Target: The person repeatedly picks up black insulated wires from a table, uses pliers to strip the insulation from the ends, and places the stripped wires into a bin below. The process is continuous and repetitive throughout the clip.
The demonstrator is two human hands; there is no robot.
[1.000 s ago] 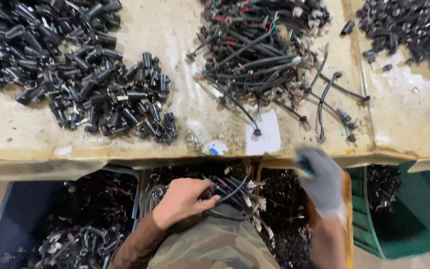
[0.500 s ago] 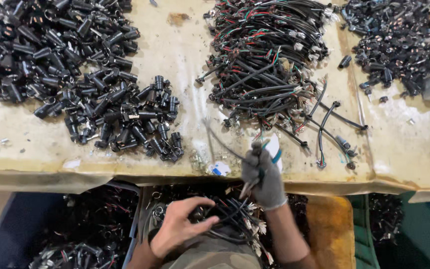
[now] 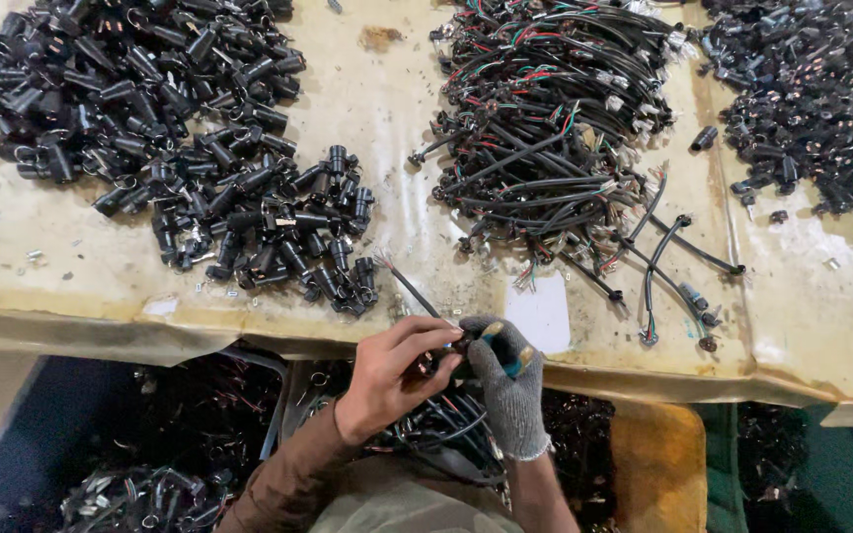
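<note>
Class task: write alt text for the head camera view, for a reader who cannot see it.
A bare left hand and a grey-gloved right hand meet over a black cable at a worn table's edge. Heaps of black connectors and wired cables cover it.

Thin black insulated cable [image 3: 409, 286] with frayed bare wire strands at far end lay slanted across stained table edge, near end pinched between hands. Small black cylindrical plastic connector [image 3: 459, 341] sat at that near end. Blue-and-yellow-handled tool [image 3: 505, 353] lay gripped, angled toward connector, tip hidden.
</note>
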